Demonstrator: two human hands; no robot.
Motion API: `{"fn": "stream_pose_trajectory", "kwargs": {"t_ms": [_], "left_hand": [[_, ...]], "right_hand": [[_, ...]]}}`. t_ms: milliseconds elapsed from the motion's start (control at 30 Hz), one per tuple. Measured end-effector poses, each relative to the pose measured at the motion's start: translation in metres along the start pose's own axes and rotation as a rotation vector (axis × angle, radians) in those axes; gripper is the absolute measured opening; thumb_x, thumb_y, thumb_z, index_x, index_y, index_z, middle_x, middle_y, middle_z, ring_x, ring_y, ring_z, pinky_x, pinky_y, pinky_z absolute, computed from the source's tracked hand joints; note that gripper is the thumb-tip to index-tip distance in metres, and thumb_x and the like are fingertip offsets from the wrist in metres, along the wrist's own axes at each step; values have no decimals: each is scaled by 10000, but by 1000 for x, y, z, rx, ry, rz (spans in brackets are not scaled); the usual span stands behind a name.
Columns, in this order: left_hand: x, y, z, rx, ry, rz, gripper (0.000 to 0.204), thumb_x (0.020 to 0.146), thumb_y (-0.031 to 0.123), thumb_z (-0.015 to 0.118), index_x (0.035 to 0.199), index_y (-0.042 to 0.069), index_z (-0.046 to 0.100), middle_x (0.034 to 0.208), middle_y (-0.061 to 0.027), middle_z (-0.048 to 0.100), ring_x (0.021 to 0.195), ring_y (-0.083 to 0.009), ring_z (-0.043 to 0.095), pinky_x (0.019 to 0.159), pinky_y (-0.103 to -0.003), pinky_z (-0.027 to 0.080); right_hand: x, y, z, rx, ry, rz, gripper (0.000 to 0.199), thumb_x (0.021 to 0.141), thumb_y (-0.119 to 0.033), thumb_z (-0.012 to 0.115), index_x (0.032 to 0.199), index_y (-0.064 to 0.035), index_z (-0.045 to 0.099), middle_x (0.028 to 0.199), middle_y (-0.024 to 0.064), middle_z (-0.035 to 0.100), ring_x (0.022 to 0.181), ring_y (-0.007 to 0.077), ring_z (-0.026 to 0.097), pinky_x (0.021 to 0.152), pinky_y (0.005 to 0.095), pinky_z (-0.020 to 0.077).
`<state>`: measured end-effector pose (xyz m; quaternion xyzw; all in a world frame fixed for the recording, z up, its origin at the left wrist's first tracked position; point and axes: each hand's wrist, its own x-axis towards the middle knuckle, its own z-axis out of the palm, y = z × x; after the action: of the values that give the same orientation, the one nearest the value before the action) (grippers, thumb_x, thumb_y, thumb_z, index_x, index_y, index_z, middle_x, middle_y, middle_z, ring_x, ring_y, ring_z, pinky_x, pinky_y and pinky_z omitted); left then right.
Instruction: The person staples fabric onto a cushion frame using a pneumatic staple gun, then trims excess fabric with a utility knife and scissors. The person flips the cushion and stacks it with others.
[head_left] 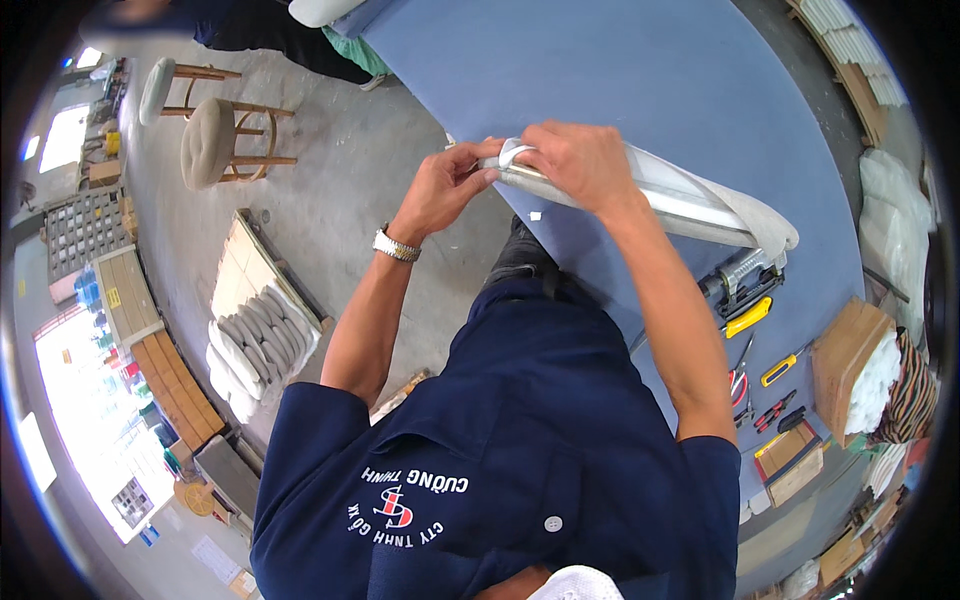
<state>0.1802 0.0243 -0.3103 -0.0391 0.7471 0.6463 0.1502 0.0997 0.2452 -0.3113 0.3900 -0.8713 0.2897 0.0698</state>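
A long, narrow upholstered piece [690,212], covered in light grey fabric with a white strip along its upper side, lies slanting over the edge of the blue-topped table [600,60]. My left hand [447,188], with a metal wristwatch above it, pinches the piece's left end between thumb and fingers. Close by, my right hand [580,165] has its fingers curled on the same end, where a loop of white strip [512,152] stands up. The right fingertips are partly hidden behind the hand. A small white scrap [535,216] rests on the table below.
On the table's right side lie a staple gun [745,280], a yellow-handled tool [748,317], a yellow cutter [780,370] and red-handled pliers [775,410]. A box of white stuffing [855,370] stands beyond. Round stools [210,143] and stacked grey pads [260,340] are at left. Another person [270,30] stands at the far left.
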Motion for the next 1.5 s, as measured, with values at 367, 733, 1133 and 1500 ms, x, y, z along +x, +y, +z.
{"fn": "stream_pose_trajectory", "kwargs": {"t_ms": [367, 733, 1133, 1500], "left_hand": [[-17, -11, 3, -109, -18, 24, 294, 975, -60, 639, 1268, -45, 647, 1440, -158, 615, 1508, -258, 380, 1207, -376, 389], [-12, 7, 5, 120, -16, 35, 404, 962, 15, 698, 1359, -13, 626, 1438, -142, 622, 1445, -226, 474, 1160, -348, 447], [55, 14, -11, 232, 22, 83, 447, 968, 160, 756, 1364, -9, 636, 1163, -61, 713, 1040, -113, 648, 907, -294, 550], [76, -22, -16, 306, 19, 78, 512, 901, 78, 799, 1343, -58, 579, 1185, -117, 708, 1079, -171, 674, 954, -309, 540]], "right_hand": [[-19, -16, 9, -58, 140, -66, 210, 819, -316, 766, 816, -152, 635, 730, -28, 643, 687, 166, 669, 573, 344, 502], [-11, 0, 1, 51, 81, -32, 248, 821, -363, 769, 860, -145, 659, 801, -13, 685, 770, 214, 689, 656, 374, 495], [7, 21, -32, -90, 354, 92, 313, 828, -326, 827, 1057, -123, 762, 1173, 80, 733, 1072, 286, 679, 967, 429, 478], [-315, 24, -45, 75, 742, 1057, 154, 919, -140, 756, 1054, -66, 758, 1110, 105, 750, 1009, 227, 708, 883, 342, 546]]}}
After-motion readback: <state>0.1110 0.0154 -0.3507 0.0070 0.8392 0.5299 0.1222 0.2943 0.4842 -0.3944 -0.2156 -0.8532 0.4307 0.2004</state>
